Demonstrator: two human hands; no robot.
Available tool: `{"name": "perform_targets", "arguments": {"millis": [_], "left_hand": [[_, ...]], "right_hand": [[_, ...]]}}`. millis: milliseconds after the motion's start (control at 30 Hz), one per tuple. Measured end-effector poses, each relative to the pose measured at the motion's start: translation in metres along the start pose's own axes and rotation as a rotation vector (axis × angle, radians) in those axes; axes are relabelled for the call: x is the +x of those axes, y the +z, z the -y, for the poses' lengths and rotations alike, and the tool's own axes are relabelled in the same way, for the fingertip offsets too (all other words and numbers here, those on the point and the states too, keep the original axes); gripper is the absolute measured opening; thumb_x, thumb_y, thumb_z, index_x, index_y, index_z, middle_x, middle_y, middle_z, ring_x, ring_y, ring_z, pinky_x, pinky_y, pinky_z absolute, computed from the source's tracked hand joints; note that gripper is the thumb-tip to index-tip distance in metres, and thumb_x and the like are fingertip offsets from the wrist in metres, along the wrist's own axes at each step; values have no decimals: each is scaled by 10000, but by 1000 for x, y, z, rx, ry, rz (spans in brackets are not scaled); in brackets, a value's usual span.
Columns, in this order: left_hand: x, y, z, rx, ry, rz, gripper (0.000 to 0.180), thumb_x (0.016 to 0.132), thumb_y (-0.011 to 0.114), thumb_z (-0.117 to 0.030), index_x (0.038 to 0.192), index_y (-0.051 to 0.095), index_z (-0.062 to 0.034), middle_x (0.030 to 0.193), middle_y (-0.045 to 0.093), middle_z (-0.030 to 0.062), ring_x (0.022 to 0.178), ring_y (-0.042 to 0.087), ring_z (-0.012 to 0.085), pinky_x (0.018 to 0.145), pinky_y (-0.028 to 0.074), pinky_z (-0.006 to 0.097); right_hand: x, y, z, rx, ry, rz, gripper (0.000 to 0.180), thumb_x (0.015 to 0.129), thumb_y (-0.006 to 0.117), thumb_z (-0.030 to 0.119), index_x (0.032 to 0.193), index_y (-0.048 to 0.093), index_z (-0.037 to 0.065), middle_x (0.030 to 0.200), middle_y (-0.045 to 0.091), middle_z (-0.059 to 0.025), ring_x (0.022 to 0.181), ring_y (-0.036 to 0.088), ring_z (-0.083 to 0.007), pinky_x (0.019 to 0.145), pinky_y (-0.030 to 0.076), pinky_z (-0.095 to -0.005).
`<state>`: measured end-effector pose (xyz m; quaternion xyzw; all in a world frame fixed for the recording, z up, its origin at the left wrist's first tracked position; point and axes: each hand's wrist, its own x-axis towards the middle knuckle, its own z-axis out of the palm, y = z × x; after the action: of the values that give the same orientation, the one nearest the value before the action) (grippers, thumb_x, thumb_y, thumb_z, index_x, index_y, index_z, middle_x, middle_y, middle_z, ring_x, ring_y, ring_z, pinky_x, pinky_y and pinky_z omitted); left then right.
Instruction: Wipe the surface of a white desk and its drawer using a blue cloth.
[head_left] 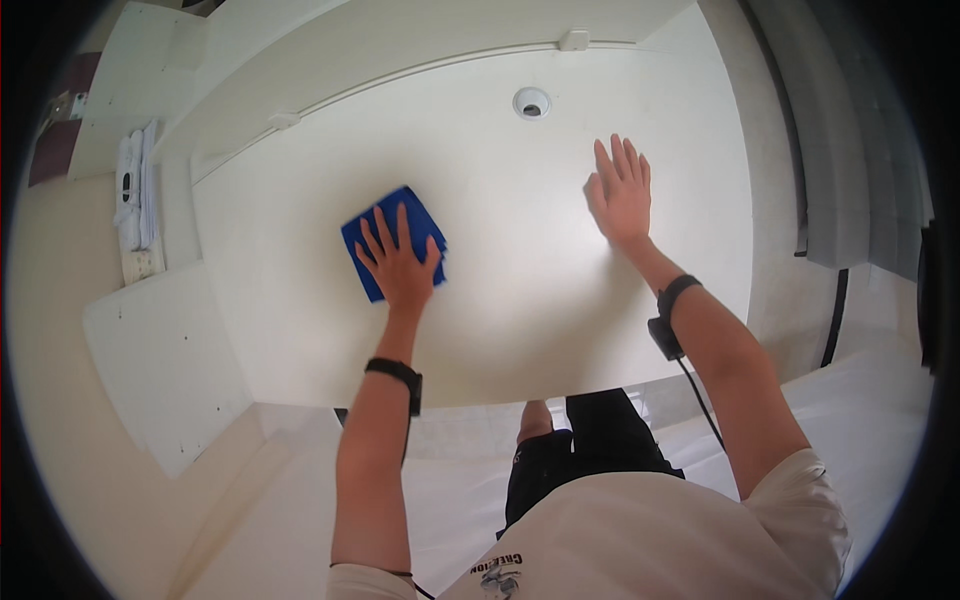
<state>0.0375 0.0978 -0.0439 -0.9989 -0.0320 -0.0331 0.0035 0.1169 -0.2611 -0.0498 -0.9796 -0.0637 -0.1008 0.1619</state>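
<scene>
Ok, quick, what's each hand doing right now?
Left hand: open, spread on the blue cloth.
Right hand: open, nothing seen in it.

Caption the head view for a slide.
Left hand spread on a blue cloth, right hand open over the white desk.

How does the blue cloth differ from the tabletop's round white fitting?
The cloth is blue and squarish; the fitting is white and round. The cloth looks larger than the fitting. The cloth lies under the left hand; the fitting is uncovered. Both are on the tabletop.
</scene>
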Motion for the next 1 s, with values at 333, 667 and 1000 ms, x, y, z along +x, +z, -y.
{"name": "perform_targets", "arguments": {"millis": [333, 667, 1000], "left_hand": [[197, 22, -83, -78, 122, -166, 684, 1003, 515, -502, 1601, 331, -225, 1639, 313, 160, 1508, 235, 450, 1187, 166, 665], [1, -13, -155, -232, 289, 105, 699, 945, 577, -466, 1571, 419, -199, 1637, 298, 209, 1517, 191, 471, 1195, 112, 683], [-221, -44, -115, -297, 189, 275, 686, 912, 636, -485, 1519, 499, -198, 1604, 337, 239, 1490, 242, 496, 1161, 160, 703]], "right_hand": [[3, -5, 7, 3, 20, 31, 502, 997, 487, 193, 1492, 506, 108, 1574, 422, -195, 1473, 355, -389, 1222, 220, -561], [1, -5, -2, 28, 27, 3, 490, 992, 503, 186, 1476, 528, 117, 1552, 457, -182, 1460, 377, -381, 1221, 228, -550], [-4, 1, -12, -26, 4, -28, 480, 1013, 473, 235, 1479, 536, 141, 1571, 448, -152, 1487, 350, -343, 1243, 212, -514]]}}
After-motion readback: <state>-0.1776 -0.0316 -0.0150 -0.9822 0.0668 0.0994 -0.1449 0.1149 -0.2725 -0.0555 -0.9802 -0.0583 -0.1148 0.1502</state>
